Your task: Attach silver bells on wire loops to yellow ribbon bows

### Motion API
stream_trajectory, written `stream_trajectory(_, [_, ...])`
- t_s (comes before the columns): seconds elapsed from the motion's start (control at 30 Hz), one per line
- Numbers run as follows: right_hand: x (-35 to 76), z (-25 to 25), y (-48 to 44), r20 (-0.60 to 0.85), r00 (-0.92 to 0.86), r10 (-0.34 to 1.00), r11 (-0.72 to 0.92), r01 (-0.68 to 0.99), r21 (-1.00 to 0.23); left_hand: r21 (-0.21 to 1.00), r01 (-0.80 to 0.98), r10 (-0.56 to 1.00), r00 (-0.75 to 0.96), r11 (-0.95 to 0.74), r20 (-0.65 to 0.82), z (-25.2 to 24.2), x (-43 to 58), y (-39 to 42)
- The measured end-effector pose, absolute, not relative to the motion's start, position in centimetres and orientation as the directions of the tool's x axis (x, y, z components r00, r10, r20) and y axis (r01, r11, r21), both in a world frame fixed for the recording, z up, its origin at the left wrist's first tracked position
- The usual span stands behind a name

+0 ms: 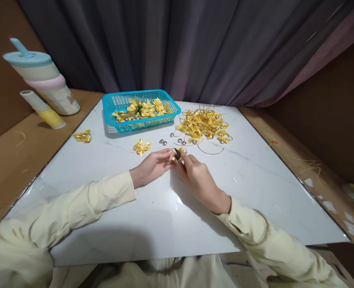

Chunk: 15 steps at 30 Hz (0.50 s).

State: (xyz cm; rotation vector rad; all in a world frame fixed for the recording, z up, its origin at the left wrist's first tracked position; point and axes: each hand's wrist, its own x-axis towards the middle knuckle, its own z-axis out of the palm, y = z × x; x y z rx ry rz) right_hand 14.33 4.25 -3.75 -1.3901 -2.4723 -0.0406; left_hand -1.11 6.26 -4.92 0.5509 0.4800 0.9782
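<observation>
Both my hands meet over the white tabletop, just in front of the loose pieces. Between the fingertips of my left hand (154, 166) a small yellow ribbon flower (173, 158) is pinched, mostly hidden by the fingers. My right hand (199, 174) is closed around a small dark-tipped tool (177, 154), whose tip touches or nearly touches the flower; its exact kind is hard to make out. A yellow ribbon bow (142, 147) lies beyond my left hand. Small silver bells (163, 142) rest just past my fingertips, near a thin gold cord (211, 153).
A turquoise plastic basket (141, 127) holding yellow ribbon flowers stands at the back. Right of it is a heaped pile of yellow ribbon flowers (205, 124) with cords and bells. Another bow (83, 136) lies far left. A tumbler (51, 80) and a yellow-and-white tube (43, 110) stand left.
</observation>
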Motion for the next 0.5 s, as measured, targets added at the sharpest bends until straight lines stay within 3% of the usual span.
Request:
stream_trajectory(0.17, [14.37, -3.76, 4.3, 0.239, -0.502, 0.831, 0.528, 0.847, -0.061, 0.634, -0.635, 0.868, 0.482, 0.442, -0.123, -4.94, -1.12, 6.26])
stream_trajectory(0.5, [14.21, -3.41, 4.15, 0.175, -0.503, 0.846, 0.52, 0.852, -0.061, 0.661, -0.615, 0.872, 0.473, 0.43, -0.127, -4.91, -1.09, 6.24])
